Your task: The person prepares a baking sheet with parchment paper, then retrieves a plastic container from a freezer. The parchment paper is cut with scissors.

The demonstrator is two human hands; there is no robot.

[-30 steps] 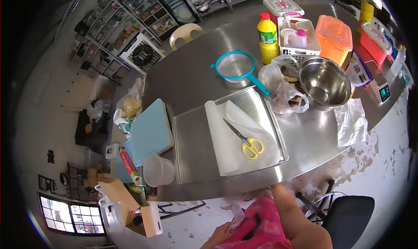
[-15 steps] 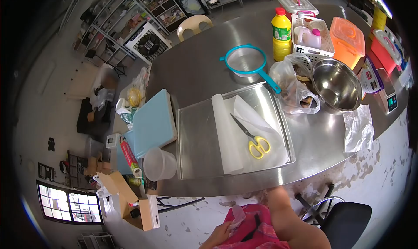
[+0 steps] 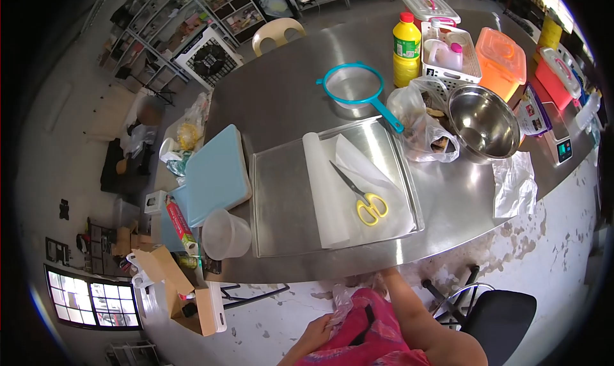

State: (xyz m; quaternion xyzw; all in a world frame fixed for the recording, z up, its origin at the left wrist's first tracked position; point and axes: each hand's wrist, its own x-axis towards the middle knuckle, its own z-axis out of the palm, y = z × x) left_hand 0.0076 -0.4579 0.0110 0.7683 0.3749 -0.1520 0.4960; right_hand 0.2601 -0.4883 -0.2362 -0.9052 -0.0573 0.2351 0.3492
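My left hand (image 3: 316, 333) is low at the front, in front of the pink patterned clothing, fingers closed round a crumpled piece of thin clear plastic (image 3: 341, 299). Just below the table edge is my right hand (image 3: 380, 283), close to the plastic; its fingers are too small and blurred to make out. On the steel table, a metal baking tray (image 3: 281, 203) holds a partly rolled sheet of white paper (image 3: 323, 193). Yellow-handled scissors (image 3: 369, 208) lie on that sheet.
Around the tray are a blue strainer (image 3: 354, 84), a steel bowl (image 3: 484, 123), plastic bags (image 3: 416, 126), a yellow bottle (image 3: 407, 51), a blue-lidded box (image 3: 220, 174) and a clear tub (image 3: 226, 235). A black stool (image 3: 502, 324) stands at front right.
The view has shifted slightly, moving the table items a little left in it. The clear plastic reaches higher above my left hand. My right hand has come partly into sight beside it.
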